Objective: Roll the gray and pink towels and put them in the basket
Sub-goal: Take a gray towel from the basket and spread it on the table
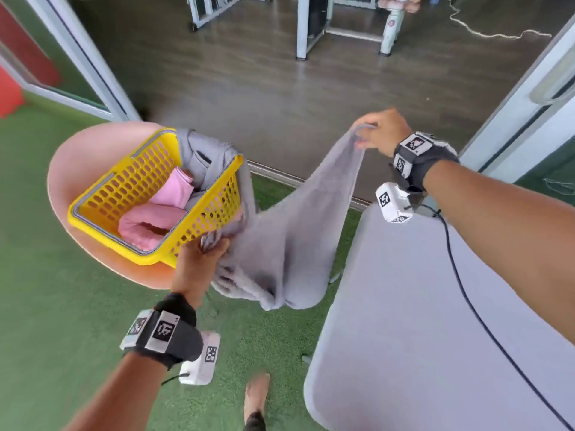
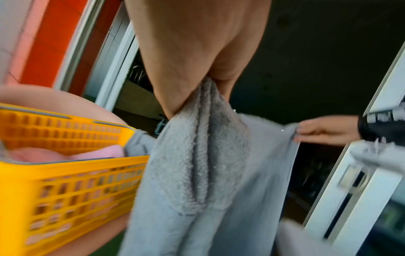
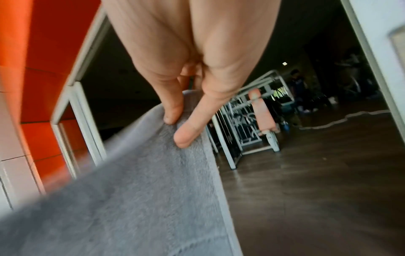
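Beside the yellow basket [image 1: 149,194], on its right, the gray towel [image 1: 289,231] hung stretched in the air between two hands. That basket sat on a round pink stool [image 1: 77,157], with pink towels [image 1: 146,222] lying inside it and another gray cloth [image 1: 202,154] draped over its far right corner. Its near right wall almost touched the hanging towel; the left hand [image 1: 199,259] was just off the near right corner. Right of the basket, past the towel, stood a pale table [image 1: 420,321] whose rounded left edge came close to the towel's lower folds. Green turf [image 1: 62,321] lay open below and to the left of the basket, and dark wooden floor [image 1: 280,88] stretched beyond it.

The left hand gripped a bunched fold of the gray towel, fingers curled around the cloth, forearm reaching up from below the basket. The right hand [image 1: 382,129] was raised higher, well right of the basket, pinching the towel's top corner between thumb [image 3: 192,131] and fingertips [image 3: 173,110], its arm extended across the table. From that corner the towel sloped down toward the left hand, and its loose end sagged below.
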`<action>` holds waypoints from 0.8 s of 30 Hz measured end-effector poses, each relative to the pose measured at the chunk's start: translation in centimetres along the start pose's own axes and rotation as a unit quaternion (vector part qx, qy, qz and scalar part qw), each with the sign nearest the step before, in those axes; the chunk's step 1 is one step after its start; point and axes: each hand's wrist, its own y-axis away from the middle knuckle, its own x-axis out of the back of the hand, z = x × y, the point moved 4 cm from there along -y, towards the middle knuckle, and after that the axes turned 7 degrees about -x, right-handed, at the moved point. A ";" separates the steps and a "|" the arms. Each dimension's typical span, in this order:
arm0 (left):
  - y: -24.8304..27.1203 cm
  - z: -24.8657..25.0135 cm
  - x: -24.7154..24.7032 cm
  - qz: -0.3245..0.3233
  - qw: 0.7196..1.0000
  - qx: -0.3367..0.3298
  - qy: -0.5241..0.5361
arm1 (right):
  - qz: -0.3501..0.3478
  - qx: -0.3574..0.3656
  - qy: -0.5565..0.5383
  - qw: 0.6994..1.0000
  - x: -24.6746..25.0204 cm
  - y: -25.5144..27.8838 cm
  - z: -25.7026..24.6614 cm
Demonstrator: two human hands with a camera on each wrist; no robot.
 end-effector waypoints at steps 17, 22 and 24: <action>28.3 -2.3 -38.7 -0.278 0.934 0.223 -0.033 | -0.116 -0.211 0.513 0.824 10.8 7.6 35.8; 32.5 2.0 -42.0 -0.524 0.850 0.050 0.036 | -0.051 -0.245 0.536 0.806 14.2 15.0 41.7; 30.1 0.1 -39.9 -0.417 0.889 -0.105 -0.157 | -0.070 -0.181 0.474 0.859 10.3 15.8 41.6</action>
